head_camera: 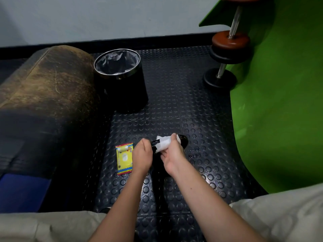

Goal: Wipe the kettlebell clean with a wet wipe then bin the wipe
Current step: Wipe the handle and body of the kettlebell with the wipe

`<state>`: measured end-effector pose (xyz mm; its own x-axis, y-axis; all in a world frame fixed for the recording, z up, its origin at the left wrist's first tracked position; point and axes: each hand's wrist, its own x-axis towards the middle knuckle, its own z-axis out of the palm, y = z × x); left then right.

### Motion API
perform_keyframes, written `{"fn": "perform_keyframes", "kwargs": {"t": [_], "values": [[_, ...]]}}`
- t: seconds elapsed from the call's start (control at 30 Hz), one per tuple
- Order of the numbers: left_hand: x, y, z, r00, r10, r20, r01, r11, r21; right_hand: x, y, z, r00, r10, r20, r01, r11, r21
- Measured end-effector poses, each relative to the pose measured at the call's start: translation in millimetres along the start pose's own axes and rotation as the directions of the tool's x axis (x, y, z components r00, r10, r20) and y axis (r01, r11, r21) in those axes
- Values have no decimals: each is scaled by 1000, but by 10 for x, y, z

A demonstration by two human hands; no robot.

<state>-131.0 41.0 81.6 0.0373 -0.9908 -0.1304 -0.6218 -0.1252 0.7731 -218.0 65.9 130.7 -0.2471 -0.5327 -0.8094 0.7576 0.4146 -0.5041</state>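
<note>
The glossy black rounded kettlebell (183, 141) sits on the dark studded rubber floor mat (174, 105) straight in front of the person, mostly hidden by both hands; only a shiny black curve shows past the right fingers and a dark bar, probably the handle, between the hands. It is judged heavy, rigid and slick when damp, so it is best steadied by the handle and left resting on the floor while rubbed. The thin white wet wipe (163, 143) is soft, limp and light; it drapes over the kettlebell, and the right hand (172, 155) is closed on it, fingers pressing it against the metal. The left hand (142, 157) is curled around the dark bar just beside the wipe; how firmly it grips cannot be told. A flat yellow wipe packet (124, 158) lies on the mat just beside the left hand. The round black bin with a chrome rim and grey liner (117, 62) stands further away, open-topped, within likely reach for dropping the wipe.
</note>
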Motion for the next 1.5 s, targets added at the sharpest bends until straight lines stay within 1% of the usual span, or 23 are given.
{"fn": "perform_keyframes", "kwargs": {"t": [0.13, 0.2, 0.27, 0.37, 0.5, 0.6, 0.67, 0.7, 0.73, 0.77, 0.83, 0.87, 0.93, 1.0, 1.07, 1.13, 1.17, 1.23, 1.27, 1.33, 1.43, 1.47, 1.5], "values": [[-18, 3, -15, 1000, 10, -7, -10, 1000, -5, 99, -168, -6, 982, -47, -185, 56, 998, 42], [-18, 0, -14, 1000, 11, -5, -11, 1000, -16, 112, -316, -17, 973, -57, -223, 65, 998, 26], [-22, 7, -10, 1000, 15, 1, -15, 1000, -12, 155, -404, -43, 968, -81, -236, 67, 996, -64], [-29, 20, -23, 1000, 27, 0, -27, 1000, -2, 160, -413, -42, 971, -54, -233, 36, 996, -80], [-32, 31, -20, 1000, 20, 9, -20, 1000, 11, 292, -313, 4, 975, -60, -216, 29, 989, -145], [-30, 38, -28, 1000, 16, 5, -17, 1000, 18, 347, -210, -24, 974, -95, -204, 56, 980, -189], [-32, 40, -27, 1000, 21, 1, -21, 1000, 4, 365, -174, -83, 968, -164, -189, 103, 949, -299], [-36, 42, -27, 1000, 20, 1, -20, 1000, -4, 384, -165, -129, 958, -229, -173, 151, 914, -375], [-38, 44, -25, 1000, 16, 1, -16, 1000, -10, 389, -173, -180, 938, -314, -144, 215, 858, -466], [-41, 43, -26, 1000, 11, 1, -11, 1000, -14, 371, -201, -229, 915, -390, -98, 272, 779, -564], [-42, 42, -29, 1000, 8, 1, -8, 1000, -12, 277, -295, -309, 874, -485, 38, 354, 581, -733], [-41, 42, -29, 1000, 4, 0, -4, 1000, -7, 245, -353, -334, 864, -490, 114, 376, 479, -793], [-39, 43, -23, 1000, 1, -3, -1, 1000, -3, 179, -479, -350, 858, -456, 236, 387, 272, -881], [-39, 41, -15, 1000, 6, -10, -7, 1000, -9, 202, -551, -296, 820, -438, 368, 425, 34, -905], [-36, 39, -11, 1000, 19, -12, -19, 1000, -12, 282, -510, -205, 774, -406, 486, 450, -188, -873], [-33, 34, -8, 1000, 21, -10, -21, 1000, -10, 361, -406, -123, 719, -386, 578, 453, -371, -811], [-34, 32, -7, 1000, 18, -11, -18, 1000, -11, 374, -366, -99, 694, -383, 610, 451, -428, -783], [-37, 20, -5, 1000, 15, -9, -15, 1000, -16, 368, -338, -97, 657, -377, 653, 462, -483, -744], [-39, 12, -4, 1000, 18, -7, -18, 1000, -19, 370, -345, -120, 636, -376, 674, 480, -491, -727], [-32, 2, -8, 1000, 21, 2, -21, 1000, -13, 371, -384, -174, 621, -358, 698, 513, -488, -706], [27, 6, -11, 999, 41, 22, -41, 999, -5, 393, -458, -270, 610, -379, 696, 550, -430, -716], [54, 10, -7, 998, 52, 27, -52, 999, -6, 431, -486, -321, 613, -404, 679, 556, -390, -734], [82, 10, -3, 998, 62, 30, -62, 998, -6, 465, -513, -387, 636, -419, 648, 556, -333, -761]]}}
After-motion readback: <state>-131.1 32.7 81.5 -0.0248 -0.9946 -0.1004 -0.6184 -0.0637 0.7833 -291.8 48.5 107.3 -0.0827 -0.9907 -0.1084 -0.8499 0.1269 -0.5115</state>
